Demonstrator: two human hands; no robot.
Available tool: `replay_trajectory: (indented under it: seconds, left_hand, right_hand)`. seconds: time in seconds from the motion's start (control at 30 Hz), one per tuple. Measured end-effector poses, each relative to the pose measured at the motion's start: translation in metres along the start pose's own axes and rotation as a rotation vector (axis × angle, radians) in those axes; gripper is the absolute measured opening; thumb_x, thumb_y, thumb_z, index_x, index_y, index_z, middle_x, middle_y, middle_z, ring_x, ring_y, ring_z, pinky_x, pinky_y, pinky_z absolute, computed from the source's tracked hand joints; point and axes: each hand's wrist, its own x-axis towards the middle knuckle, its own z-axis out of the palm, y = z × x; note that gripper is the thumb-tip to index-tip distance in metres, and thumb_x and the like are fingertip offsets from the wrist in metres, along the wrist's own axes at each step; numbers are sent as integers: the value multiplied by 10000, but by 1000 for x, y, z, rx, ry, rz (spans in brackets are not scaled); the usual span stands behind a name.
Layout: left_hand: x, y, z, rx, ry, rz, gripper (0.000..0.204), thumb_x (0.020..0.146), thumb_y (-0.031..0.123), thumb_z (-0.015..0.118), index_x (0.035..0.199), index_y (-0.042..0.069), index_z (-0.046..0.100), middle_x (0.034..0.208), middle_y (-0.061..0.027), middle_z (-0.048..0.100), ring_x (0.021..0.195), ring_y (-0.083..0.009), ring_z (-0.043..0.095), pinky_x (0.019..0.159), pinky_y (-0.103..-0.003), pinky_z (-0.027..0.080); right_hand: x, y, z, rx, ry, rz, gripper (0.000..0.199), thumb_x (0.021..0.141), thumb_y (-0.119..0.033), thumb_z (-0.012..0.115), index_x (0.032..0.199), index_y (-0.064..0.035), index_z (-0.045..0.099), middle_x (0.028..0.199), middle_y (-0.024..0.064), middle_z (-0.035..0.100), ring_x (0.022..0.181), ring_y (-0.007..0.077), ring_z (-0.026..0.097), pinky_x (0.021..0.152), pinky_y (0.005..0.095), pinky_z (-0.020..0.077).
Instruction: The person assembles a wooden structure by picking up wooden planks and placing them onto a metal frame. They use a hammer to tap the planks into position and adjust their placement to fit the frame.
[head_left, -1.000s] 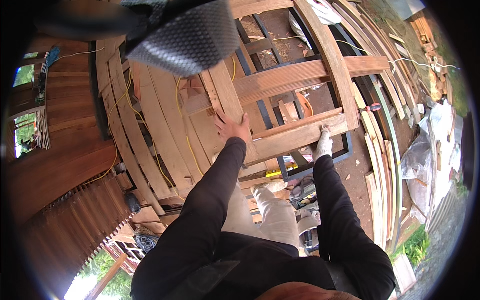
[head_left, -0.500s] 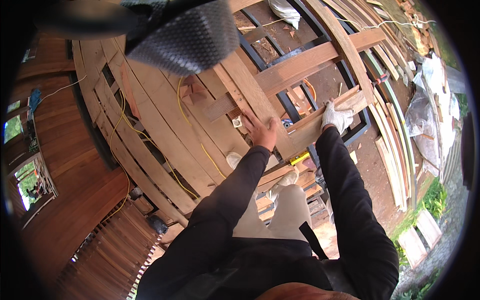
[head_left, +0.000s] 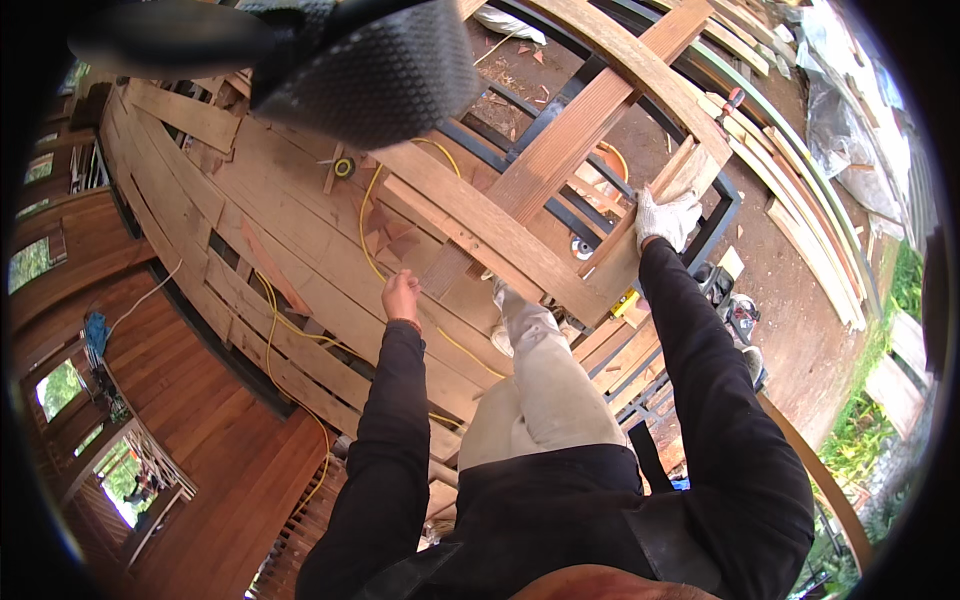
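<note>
My right hand [head_left: 668, 218], in a white glove, grips a short wooden board [head_left: 622, 256] at the right end of the frame, where several boards meet. My left hand [head_left: 402, 297] is bare and hangs over the deck planks [head_left: 300, 215] with its fingers curled in; whatever may be in them is hidden. Between my hands, a long pale board [head_left: 500, 212] lies slantwise across the frame. A grooved reddish board [head_left: 570, 145] crosses beneath it and reaches a curved board [head_left: 640, 60] at the far side.
A yellow cable [head_left: 364, 225] winds over the planks near a yellow-and-black tape measure [head_left: 344, 167]. Dark metal bars [head_left: 545, 125] with gaps show the ground below. A red-handled tool [head_left: 733, 103] and stacked boards [head_left: 815, 235] are at right. A dark textured object [head_left: 370, 80] blocks the top.
My left hand has left the long board and moved left and back toward me, its fingers now curled. The right hand stays on the short board. The view has turned and shifted.
</note>
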Motion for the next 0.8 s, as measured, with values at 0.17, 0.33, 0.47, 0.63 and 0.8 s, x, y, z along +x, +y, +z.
replay_trajectory:
  seconds: [0.17,0.33,0.47,0.63,0.8]
  left_hand:
    - [79,9,10,246,-200,-68,543,1026,397,555,1348,-38,603,1319,-207,666,1227,-317,646,1042,-455,482]
    - [107,24,42,457,-524,-316,615,1066,489,444,1404,-4,587,1390,-175,651,1282,-315,628,1088,-497,437]
    - [100,32,83,544,-443,-363,594,1070,484,402,1376,26,622,1325,-177,687,1231,-310,653,1046,-472,476]
    - [104,35,109,641,-522,-241,591,1069,483,404,1372,25,624,1323,-181,687,1230,-313,653,1045,-471,477]
    - [109,23,108,711,-608,-131,589,1068,482,406,1368,25,626,1320,-184,687,1229,-317,652,1043,-470,478]
  right_hand:
    - [4,4,6,-118,122,-147,960,848,-484,782,1566,5,373,1631,306,284,1526,437,278,1269,492,214]
    - [9,11,15,-246,160,-428,768,872,-356,756,1489,9,479,1608,268,359,1520,441,284,1268,533,201]
    - [8,-26,34,38,-93,-605,682,857,-118,741,1467,25,473,1527,229,474,1411,381,463,1199,491,368]
    - [46,-76,131,1029,-390,366,576,1035,-452,564,1448,-52,528,1349,136,637,1236,252,610,1072,414,481]
    - [73,-124,153,1349,-522,718,679,1036,-692,318,1333,-165,626,1207,96,706,1083,271,684,950,446,553]
